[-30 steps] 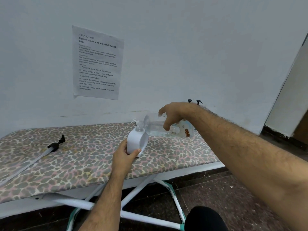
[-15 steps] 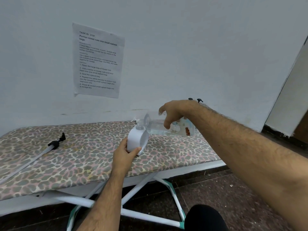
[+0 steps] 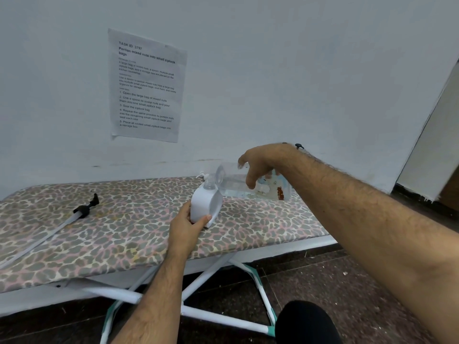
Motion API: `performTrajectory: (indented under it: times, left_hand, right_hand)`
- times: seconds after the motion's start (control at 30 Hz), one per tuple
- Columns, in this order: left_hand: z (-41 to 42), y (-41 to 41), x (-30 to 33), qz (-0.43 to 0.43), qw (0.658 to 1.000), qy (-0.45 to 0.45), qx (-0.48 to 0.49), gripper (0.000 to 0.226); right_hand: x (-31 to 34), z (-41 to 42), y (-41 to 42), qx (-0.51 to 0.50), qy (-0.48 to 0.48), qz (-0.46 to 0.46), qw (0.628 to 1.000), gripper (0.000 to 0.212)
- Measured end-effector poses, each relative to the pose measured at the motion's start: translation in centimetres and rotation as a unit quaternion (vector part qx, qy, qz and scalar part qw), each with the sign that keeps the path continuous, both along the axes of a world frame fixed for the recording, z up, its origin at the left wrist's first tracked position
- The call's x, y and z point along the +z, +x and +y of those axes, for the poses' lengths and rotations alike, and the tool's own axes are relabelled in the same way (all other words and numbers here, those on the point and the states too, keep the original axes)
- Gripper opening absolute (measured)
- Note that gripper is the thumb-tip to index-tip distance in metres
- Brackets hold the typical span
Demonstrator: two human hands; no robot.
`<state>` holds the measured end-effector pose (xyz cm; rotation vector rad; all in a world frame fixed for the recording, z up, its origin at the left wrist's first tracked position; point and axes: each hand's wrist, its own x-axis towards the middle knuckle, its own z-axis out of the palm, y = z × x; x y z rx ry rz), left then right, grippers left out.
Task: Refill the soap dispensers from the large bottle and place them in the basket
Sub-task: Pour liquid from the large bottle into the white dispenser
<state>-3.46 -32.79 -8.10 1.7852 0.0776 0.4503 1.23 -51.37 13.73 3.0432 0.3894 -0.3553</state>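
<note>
Right hand (image 3: 258,167) fingers curl around the tipped large bottle (image 3: 248,186); left hand (image 3: 188,225) fingers grip the white dispenser (image 3: 205,207) beneath. A wobble could spill soap past its narrow neck.

Printed sheet (image 3: 148,85) taped to wall: heading "TASK ID 3797", bold title "Portion mixed nuts into small ziplock bags". Numbered steps 1–5, e.g. "Open the large bag of mixed nuts", "Seal the ziplock bag". Large bottle (image 3: 250,184) label: print unreadable.
</note>
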Motion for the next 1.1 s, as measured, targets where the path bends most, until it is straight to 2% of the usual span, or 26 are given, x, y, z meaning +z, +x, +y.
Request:
performTrajectory:
  times: [1.1]
  left_hand:
    - [0.04, 0.09, -0.07, 0.002, 1.0, -0.001, 0.004, 0.057]
  right_hand:
    - [0.79, 0.99, -0.6, 0.017, -0.059, -0.006, 0.998, 0.076]
